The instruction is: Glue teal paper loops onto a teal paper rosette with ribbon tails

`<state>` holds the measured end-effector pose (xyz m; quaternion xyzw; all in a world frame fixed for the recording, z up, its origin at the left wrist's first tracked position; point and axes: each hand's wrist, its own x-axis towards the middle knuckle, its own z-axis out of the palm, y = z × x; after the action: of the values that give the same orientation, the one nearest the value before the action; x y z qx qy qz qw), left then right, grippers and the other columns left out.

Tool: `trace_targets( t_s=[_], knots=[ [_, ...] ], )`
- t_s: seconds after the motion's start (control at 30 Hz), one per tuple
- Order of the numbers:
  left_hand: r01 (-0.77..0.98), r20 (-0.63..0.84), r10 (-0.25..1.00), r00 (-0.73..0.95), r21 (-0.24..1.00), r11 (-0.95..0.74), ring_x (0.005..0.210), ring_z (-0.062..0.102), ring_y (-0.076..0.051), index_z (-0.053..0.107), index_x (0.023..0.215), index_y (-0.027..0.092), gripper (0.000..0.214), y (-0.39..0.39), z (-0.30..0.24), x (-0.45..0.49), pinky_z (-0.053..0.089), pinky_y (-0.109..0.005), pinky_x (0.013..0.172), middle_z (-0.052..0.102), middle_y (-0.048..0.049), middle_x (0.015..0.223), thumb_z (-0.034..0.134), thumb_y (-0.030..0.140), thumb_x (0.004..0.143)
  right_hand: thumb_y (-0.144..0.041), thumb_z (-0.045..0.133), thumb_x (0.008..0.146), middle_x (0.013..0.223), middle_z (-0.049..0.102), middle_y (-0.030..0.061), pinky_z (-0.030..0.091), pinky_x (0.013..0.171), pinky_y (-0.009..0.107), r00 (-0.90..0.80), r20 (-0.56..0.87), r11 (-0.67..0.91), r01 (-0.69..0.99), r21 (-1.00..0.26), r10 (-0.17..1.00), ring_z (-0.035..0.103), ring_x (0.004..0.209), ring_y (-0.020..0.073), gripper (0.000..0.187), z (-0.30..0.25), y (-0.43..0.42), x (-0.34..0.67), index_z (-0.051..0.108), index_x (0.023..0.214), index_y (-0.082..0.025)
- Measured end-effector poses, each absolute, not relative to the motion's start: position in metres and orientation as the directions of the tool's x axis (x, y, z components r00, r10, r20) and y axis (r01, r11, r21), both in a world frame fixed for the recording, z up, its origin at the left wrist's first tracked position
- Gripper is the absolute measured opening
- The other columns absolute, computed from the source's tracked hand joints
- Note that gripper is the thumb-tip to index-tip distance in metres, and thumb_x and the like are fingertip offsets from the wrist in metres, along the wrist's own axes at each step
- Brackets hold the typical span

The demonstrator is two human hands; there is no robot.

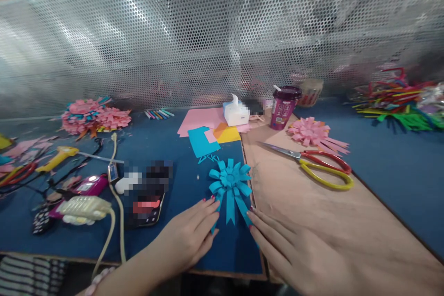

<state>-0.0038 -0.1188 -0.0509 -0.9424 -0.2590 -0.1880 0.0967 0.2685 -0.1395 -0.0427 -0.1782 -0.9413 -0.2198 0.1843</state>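
A blue paper flower with ribbon tails (231, 184) lies on the blue mat near the front edge. My left hand (190, 236) rests flat with fingers stretched out, its fingertips touching the flower's left tail. My right hand (294, 252) lies flat and open on the brown board (301, 203), its fingertips at the flower's right tail. Neither hand holds anything.
Red-and-yellow scissors (317, 164) and a pink paper flower (312, 133) lie on the board. Behind are a purple cup (284, 106), a white box (236, 112), coloured paper sheets (208, 134). At left lie a phone (147, 206), glue gun (57, 157), cables, pink scraps (93, 115). A perforated metal screen stands behind.
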Motion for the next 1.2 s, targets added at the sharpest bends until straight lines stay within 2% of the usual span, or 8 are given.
trace_targets(
  t_s=[0.13, 0.23, 0.33, 0.47, 0.67, 0.83, 1.07, 1.2],
  knots=[
    [0.515, 0.405, 0.44, 0.801, -0.094, -0.852, 0.116, 0.057, -0.025, 0.059, 0.113, 0.004, 0.028, -0.119, -0.05, -0.003, 0.053, -0.039, 0.094, 0.063, -0.0171, 0.119, 0.048, 0.013, 0.089, -0.011, 0.042, 0.087, 0.113, 0.067, 0.015, 0.055, 0.088, 0.039, -0.815, 0.492, 0.821, 0.488, 0.298, 0.306, 0.062, 0.108, 0.0271, 0.032, -0.054, -0.136, 0.264, 0.065, 0.109, -0.006],
    [0.519, 0.412, 0.442, 0.797, -0.091, -0.85, 0.116, 0.056, -0.024, 0.058, 0.115, 0.004, 0.031, -0.122, -0.046, -0.004, 0.054, -0.038, 0.092, 0.062, -0.0175, 0.121, 0.049, 0.013, 0.088, -0.027, 0.05, 0.088, 0.113, 0.068, 0.0108, 0.051, 0.09, 0.041, -0.704, 0.59, 0.791, 0.587, 0.172, 0.394, 0.061, 0.107, 0.0264, 0.031, -0.062, -0.139, 0.261, 0.065, 0.109, -0.01],
    [0.524, 0.384, 0.458, 0.802, -0.085, -0.847, 0.113, 0.057, -0.024, 0.058, 0.117, 0.005, 0.034, -0.127, -0.044, -0.007, 0.055, -0.039, 0.09, 0.062, -0.0164, 0.12, 0.05, 0.02, 0.088, -0.039, 0.05, 0.087, 0.117, 0.065, 0.0107, 0.048, 0.091, 0.041, -0.673, 0.575, 0.784, 0.615, 0.087, 0.465, 0.059, 0.109, 0.0272, 0.041, -0.061, -0.144, 0.26, 0.064, 0.114, -0.012],
    [0.523, 0.303, 0.47, 0.829, -0.125, -0.843, 0.115, 0.055, -0.026, 0.056, 0.123, 0.008, 0.041, -0.13, -0.045, -0.013, 0.053, -0.041, 0.09, 0.06, -0.014, 0.125, 0.052, 0.031, 0.088, -0.042, 0.051, 0.087, 0.116, 0.066, 0.0069, 0.042, 0.095, 0.038, -0.639, 0.562, 0.754, 0.655, 0.041, 0.525, 0.057, 0.11, 0.0248, 0.039, -0.06, -0.15, 0.258, 0.066, 0.112, -0.017],
    [0.544, 0.252, 0.502, 0.827, -0.137, -0.828, 0.123, 0.048, -0.026, 0.048, 0.132, 0.009, 0.05, -0.126, -0.046, -0.012, 0.049, -0.04, 0.094, 0.055, -0.0126, 0.133, 0.049, 0.037, 0.09, -0.048, 0.049, 0.087, 0.124, 0.062, 0.0052, 0.039, 0.097, 0.039, -0.65, 0.509, 0.719, 0.69, 0.084, 0.564, 0.052, 0.118, 0.0264, 0.046, -0.067, -0.146, 0.257, 0.062, 0.119, -0.018],
    [0.553, 0.237, 0.511, 0.826, -0.17, -0.815, 0.127, 0.043, -0.026, 0.044, 0.135, 0.009, 0.054, -0.128, -0.044, -0.013, 0.046, -0.039, 0.097, 0.05, -0.0114, 0.138, 0.047, 0.04, 0.092, -0.047, 0.047, 0.089, 0.127, 0.06, 0.0042, 0.038, 0.095, 0.038, -0.655, 0.52, 0.721, 0.685, 0.104, 0.548, 0.054, 0.115, 0.0253, 0.045, -0.063, -0.145, 0.257, 0.061, 0.12, -0.018],
    [0.549, 0.271, 0.501, 0.822, -0.14, -0.824, 0.124, 0.046, -0.024, 0.049, 0.131, 0.012, 0.05, -0.131, -0.045, -0.017, 0.045, -0.037, 0.099, 0.056, -0.0098, 0.131, 0.049, 0.041, 0.091, -0.045, 0.048, 0.089, 0.124, 0.062, 0.0015, 0.039, 0.095, 0.037, -0.634, 0.518, 0.716, 0.695, 0.055, 0.575, 0.054, 0.114, 0.0232, 0.04, -0.064, -0.147, 0.256, 0.063, 0.119, -0.022],
    [0.553, 0.266, 0.509, 0.819, -0.124, -0.824, 0.125, 0.045, -0.024, 0.049, 0.131, 0.011, 0.049, -0.128, -0.044, -0.014, 0.045, -0.037, 0.098, 0.055, -0.0103, 0.132, 0.049, 0.04, 0.091, -0.045, 0.047, 0.09, 0.126, 0.061, 0.0025, 0.039, 0.096, 0.038, -0.632, 0.513, 0.71, 0.702, 0.06, 0.582, 0.054, 0.114, 0.0235, 0.043, -0.065, -0.143, 0.254, 0.061, 0.121, -0.02]
  ],
)
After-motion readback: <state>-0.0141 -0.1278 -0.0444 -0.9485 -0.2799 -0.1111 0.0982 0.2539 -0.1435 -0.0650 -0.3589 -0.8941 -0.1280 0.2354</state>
